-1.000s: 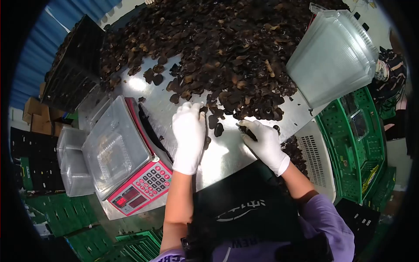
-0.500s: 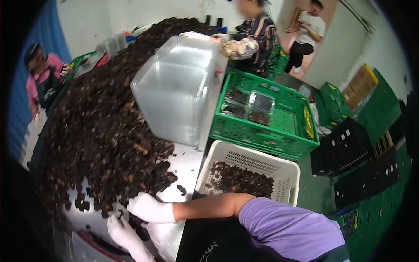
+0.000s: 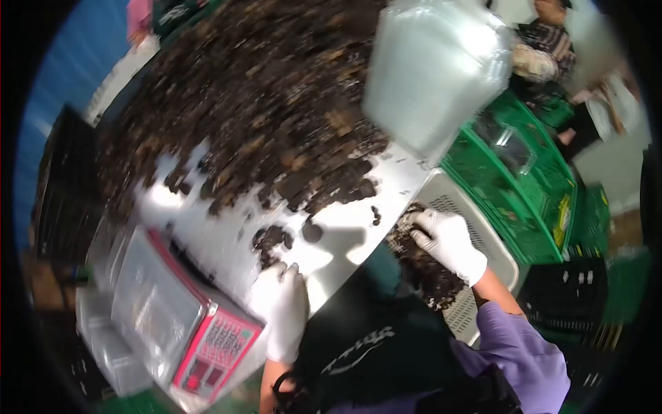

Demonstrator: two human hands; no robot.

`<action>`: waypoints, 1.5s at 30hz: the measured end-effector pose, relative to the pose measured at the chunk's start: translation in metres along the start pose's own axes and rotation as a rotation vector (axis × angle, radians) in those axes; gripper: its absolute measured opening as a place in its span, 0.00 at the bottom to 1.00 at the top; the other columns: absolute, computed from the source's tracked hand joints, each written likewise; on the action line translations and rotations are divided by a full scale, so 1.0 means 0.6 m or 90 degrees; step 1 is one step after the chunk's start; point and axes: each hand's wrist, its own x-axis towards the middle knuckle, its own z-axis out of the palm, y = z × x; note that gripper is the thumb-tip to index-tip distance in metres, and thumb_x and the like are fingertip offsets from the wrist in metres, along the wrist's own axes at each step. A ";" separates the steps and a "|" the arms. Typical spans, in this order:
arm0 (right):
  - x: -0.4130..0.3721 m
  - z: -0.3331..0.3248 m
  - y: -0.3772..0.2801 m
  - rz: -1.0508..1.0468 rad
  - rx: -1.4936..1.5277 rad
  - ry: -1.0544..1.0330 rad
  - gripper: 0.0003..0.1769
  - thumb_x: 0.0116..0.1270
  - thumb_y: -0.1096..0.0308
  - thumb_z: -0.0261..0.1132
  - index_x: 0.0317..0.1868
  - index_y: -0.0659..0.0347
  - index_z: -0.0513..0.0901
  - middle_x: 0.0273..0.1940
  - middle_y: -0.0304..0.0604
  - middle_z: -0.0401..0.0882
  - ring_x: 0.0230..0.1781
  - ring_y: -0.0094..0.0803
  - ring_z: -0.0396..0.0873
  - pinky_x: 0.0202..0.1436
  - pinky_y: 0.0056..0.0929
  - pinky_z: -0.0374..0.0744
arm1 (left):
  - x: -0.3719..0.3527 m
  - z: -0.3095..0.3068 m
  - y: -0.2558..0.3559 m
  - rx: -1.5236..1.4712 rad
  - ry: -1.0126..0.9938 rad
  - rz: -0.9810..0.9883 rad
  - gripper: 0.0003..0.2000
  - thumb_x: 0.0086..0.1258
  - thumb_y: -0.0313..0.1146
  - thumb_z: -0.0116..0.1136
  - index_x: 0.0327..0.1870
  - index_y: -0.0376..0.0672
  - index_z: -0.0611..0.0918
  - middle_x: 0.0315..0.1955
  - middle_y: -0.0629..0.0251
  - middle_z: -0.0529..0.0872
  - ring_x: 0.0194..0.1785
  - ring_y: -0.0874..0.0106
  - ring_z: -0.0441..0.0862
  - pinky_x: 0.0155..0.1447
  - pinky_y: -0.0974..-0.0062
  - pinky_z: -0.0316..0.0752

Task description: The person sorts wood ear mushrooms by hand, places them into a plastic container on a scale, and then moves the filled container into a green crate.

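Note:
My left hand (image 3: 281,303), in a white glove, rests low on the metal table (image 3: 231,241) with its fingers curled in. What lies inside them, if anything, is hidden. Just beyond its fingertips is a small clump of dark, wet-looking pieces resembling wood ear mushrooms (image 3: 272,239). Over the white perforated basket (image 3: 507,259) is my right hand (image 3: 448,245), also gloved, palm down, with thumb and fingers apart. It is right above the dark pieces (image 3: 438,279) in that basket. A large heap of the same pieces (image 3: 276,90) covers the far part of the table.
A scale with a red keypad (image 3: 219,341) stands at the left, a clear plastic box on top. Stacked clear containers (image 3: 434,76) stand at the table's far right. Beside them is a green crate (image 3: 507,165) with filled boxes. Another person (image 3: 548,38) is at the upper right.
My right hand has moved from the table, next to my left hand, to above the white basket. My view has turned down and left, bringing the scale into sight.

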 end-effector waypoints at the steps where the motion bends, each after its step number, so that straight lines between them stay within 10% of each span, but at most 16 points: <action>1: 0.021 0.016 -0.022 -0.025 0.034 0.009 0.13 0.59 0.64 0.67 0.46 0.54 0.83 0.31 0.44 0.80 0.32 0.42 0.82 0.36 0.38 0.79 | -0.005 -0.001 0.005 0.018 -0.008 -0.010 0.11 0.57 0.30 0.68 0.42 0.45 0.85 0.41 0.61 0.83 0.47 0.59 0.79 0.50 0.62 0.71; 12: 0.131 0.130 -0.157 -0.061 0.167 0.034 0.25 0.53 0.64 0.75 0.53 0.56 0.81 0.34 0.44 0.81 0.33 0.43 0.82 0.38 0.37 0.79 | -0.004 0.007 -0.011 -0.080 0.116 -0.206 0.41 0.49 0.30 0.77 0.67 0.32 0.69 0.62 0.44 0.71 0.66 0.49 0.68 0.71 0.59 0.64; 18: 0.125 0.152 -0.149 -0.074 0.183 0.018 0.19 0.58 0.60 0.70 0.50 0.55 0.81 0.35 0.43 0.79 0.36 0.40 0.81 0.41 0.38 0.79 | 0.044 0.026 -0.046 -0.056 0.133 -0.194 0.32 0.61 0.38 0.68 0.65 0.34 0.72 0.58 0.48 0.75 0.64 0.51 0.70 0.68 0.59 0.66; 25: 0.122 0.161 -0.145 -0.087 0.246 0.087 0.20 0.53 0.67 0.74 0.49 0.56 0.84 0.32 0.42 0.80 0.31 0.39 0.80 0.38 0.34 0.77 | 0.080 0.046 -0.072 0.087 0.066 -0.199 0.10 0.61 0.31 0.63 0.41 0.41 0.83 0.38 0.60 0.83 0.47 0.59 0.78 0.56 0.62 0.72; 37: 0.113 0.167 -0.132 -0.079 0.387 0.082 0.19 0.55 0.67 0.72 0.49 0.56 0.83 0.30 0.41 0.79 0.30 0.40 0.79 0.37 0.35 0.76 | 0.063 0.002 -0.027 -0.126 0.011 -0.145 0.08 0.59 0.24 0.65 0.39 0.41 0.85 0.37 0.60 0.84 0.46 0.61 0.80 0.55 0.68 0.73; 45: 0.119 0.152 -0.138 -0.113 0.288 0.021 0.22 0.56 0.65 0.72 0.52 0.58 0.82 0.32 0.42 0.81 0.33 0.42 0.81 0.39 0.36 0.78 | 0.200 0.073 -0.068 0.143 0.033 -0.260 0.15 0.62 0.40 0.66 0.44 0.41 0.83 0.33 0.57 0.86 0.40 0.55 0.84 0.48 0.60 0.78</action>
